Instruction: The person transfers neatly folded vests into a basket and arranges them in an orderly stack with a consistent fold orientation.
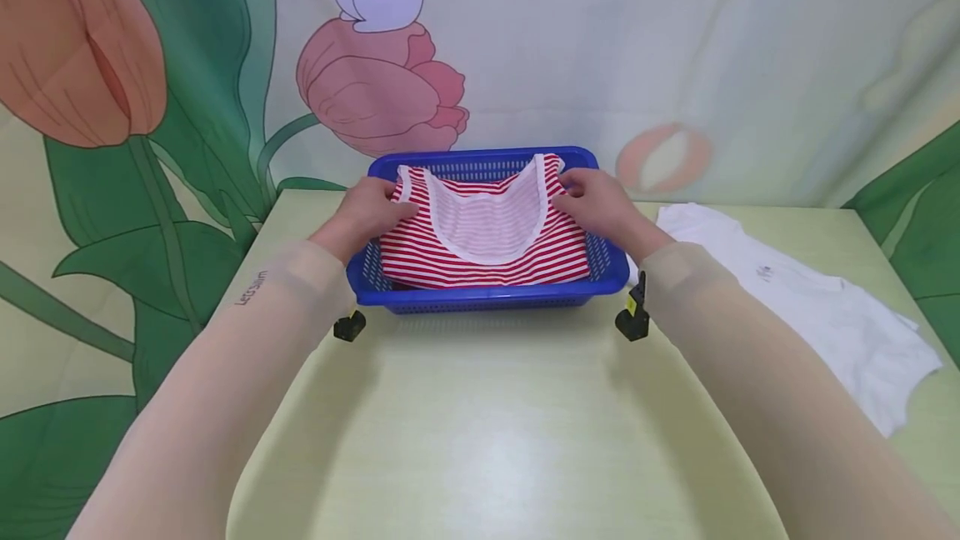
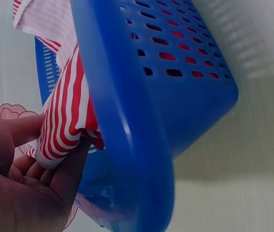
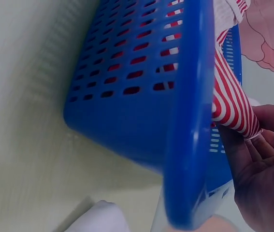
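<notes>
A red-and-white striped tank top [image 1: 480, 269], folded with its white-trimmed neckline facing up, lies inside a blue plastic basket [image 1: 487, 298]. My left hand [image 1: 372, 211] pinches the top near its left shoulder, thumb above and fingers beneath the cloth. On the other side, my right hand [image 1: 596, 202] pinches the right shoulder edge in the same way. In the left wrist view, striped cloth [image 2: 64, 121] is bunched between thumb and fingers just inside the basket rim. The right wrist view has the fabric [image 3: 236, 104] gathered in the fingertips. Red cloth shows through the basket's slots.
A white garment [image 1: 795, 298] lies spread on the table [image 1: 495, 415] to the right of the basket. Behind the table hangs a backdrop [image 1: 562, 48] printed with flowers and leaves. Small black wrist devices [image 1: 633, 315] sit under both forearms.
</notes>
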`<action>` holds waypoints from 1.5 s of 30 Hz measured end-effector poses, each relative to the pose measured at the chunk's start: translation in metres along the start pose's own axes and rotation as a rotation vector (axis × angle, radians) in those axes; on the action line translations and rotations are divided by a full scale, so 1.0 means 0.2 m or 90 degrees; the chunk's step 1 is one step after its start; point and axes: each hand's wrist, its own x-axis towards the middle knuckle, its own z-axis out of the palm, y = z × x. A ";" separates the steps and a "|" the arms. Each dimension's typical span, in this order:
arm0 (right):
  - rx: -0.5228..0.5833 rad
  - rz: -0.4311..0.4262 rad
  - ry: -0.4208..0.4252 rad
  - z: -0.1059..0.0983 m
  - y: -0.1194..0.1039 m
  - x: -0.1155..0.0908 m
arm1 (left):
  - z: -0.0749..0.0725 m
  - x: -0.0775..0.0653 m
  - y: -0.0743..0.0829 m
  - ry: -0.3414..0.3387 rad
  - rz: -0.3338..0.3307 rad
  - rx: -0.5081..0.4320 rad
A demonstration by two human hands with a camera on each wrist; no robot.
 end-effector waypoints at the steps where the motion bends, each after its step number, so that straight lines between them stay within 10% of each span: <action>1: -0.006 0.000 -0.002 0.00 -0.01 0.00 | 0.00 0.00 0.00 0.001 -0.004 0.005; 28: -0.216 -0.058 0.004 -0.02 -0.02 0.01 | 0.05 -0.01 0.03 0.093 0.025 0.208; 34: -0.312 -0.167 0.027 -0.04 -0.06 -0.02 | 0.06 -0.06 0.05 0.135 0.142 0.320; 39: -0.348 -0.193 -0.056 -0.01 -0.07 -0.04 | 0.10 -0.11 0.06 0.089 0.242 0.399; 45: -0.345 -0.175 -0.153 0.06 -0.08 -0.07 | 0.14 -0.13 0.05 -0.027 0.222 0.423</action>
